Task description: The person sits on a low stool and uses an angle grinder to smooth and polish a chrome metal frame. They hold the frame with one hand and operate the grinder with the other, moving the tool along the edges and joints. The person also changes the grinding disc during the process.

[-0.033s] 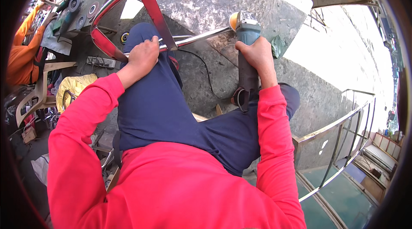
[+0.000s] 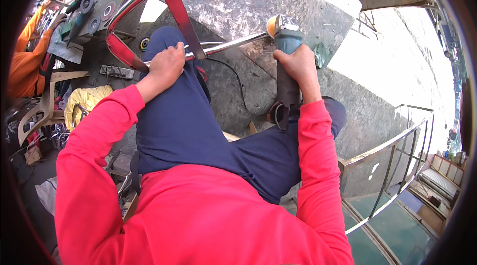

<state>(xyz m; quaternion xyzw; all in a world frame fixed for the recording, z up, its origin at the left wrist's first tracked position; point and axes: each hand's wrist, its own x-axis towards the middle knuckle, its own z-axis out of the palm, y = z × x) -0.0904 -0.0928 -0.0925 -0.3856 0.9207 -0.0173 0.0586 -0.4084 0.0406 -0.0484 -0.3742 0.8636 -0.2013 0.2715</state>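
Observation:
My left hand [image 2: 166, 66] is closed around a shiny metal tube [image 2: 233, 44] of a curved steel frame [image 2: 175, 9], just left of its flat upright bar. My right hand [image 2: 298, 66] grips the dark body of a blue-green angle grinder [image 2: 287, 36]. The grinder's yellow-orange disc [image 2: 271, 25] sits against the right end of that tube. A black cable [image 2: 239, 86] runs from the grinder down across the grey floor. My knees in dark blue trousers lie under the frame.
A person in orange [image 2: 30, 61] works at the far left beside a bench with several grinding discs [image 2: 107, 11]. A power strip [image 2: 117, 72], a yellow bundle [image 2: 87, 101] and a beige chair [image 2: 44, 111] are on the left. Metal railing frames [image 2: 392, 165] stand at lower right.

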